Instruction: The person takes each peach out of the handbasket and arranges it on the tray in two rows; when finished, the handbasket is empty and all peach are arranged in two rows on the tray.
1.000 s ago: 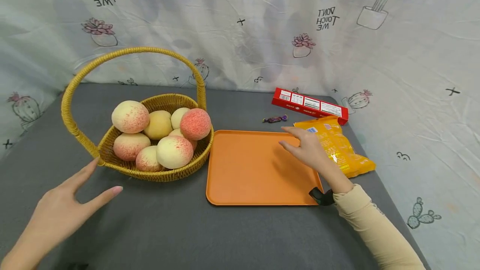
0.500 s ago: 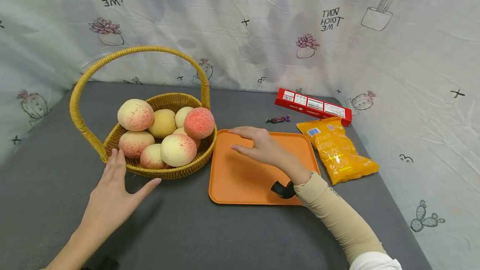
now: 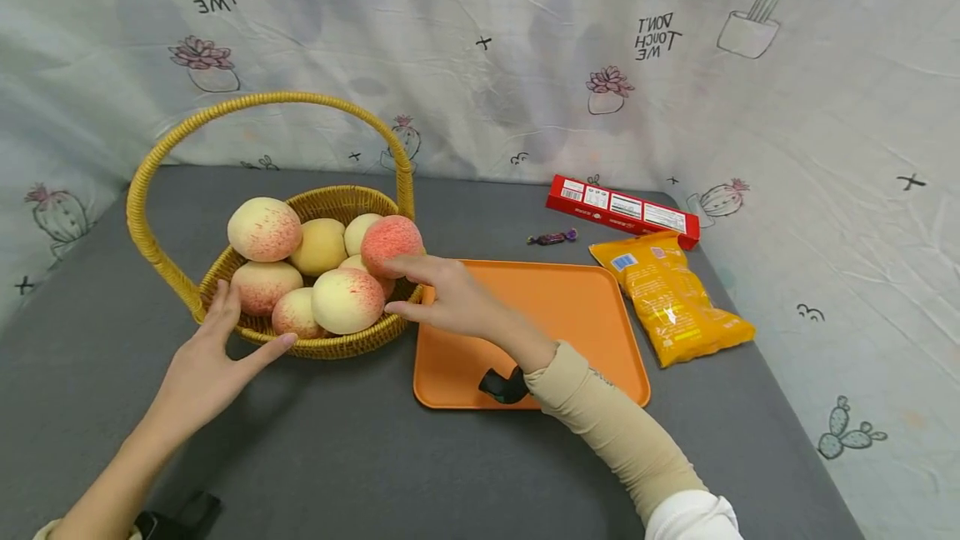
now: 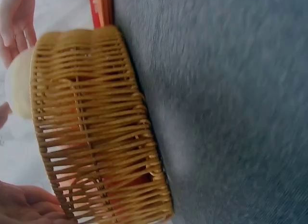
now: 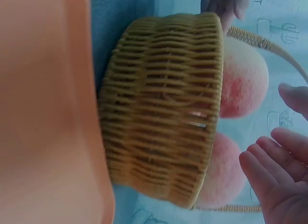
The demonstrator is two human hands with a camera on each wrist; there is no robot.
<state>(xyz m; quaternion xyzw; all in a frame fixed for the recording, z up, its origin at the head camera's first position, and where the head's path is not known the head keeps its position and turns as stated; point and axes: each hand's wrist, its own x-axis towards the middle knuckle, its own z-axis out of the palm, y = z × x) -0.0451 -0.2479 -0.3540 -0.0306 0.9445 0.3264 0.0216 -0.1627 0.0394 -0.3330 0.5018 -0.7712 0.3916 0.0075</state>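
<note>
From where I stand, the yellow wicker basket (image 3: pixel 352 347) sits on the left part of the grey table (image 3: pixel 360 457), its tall handle (image 3: pixel 285 97) arching over a heap of peaches. The person's left hand (image 3: pixel 204 373) is at the basket's near left side, fingers straight and thumb held well apart, fingertips by the rim. The right hand (image 3: pixel 457 300) reaches in over the right rim, thumb and fingers spread, with the reddest peach (image 3: pixel 391 240) and a pale, red-blushed peach (image 3: pixel 345 301) right at its fingertips; I can't tell whether it touches either. Under that forearm lies an orange tray (image 3: pixel 570 298), just right of the basket. Beyond the tray are a small wrapped candy (image 3: pixel 552 237) and a long red box (image 3: pixel 622 209), while a shiny yellow-orange bag (image 3: pixel 671 302) lies along its right side.
</note>
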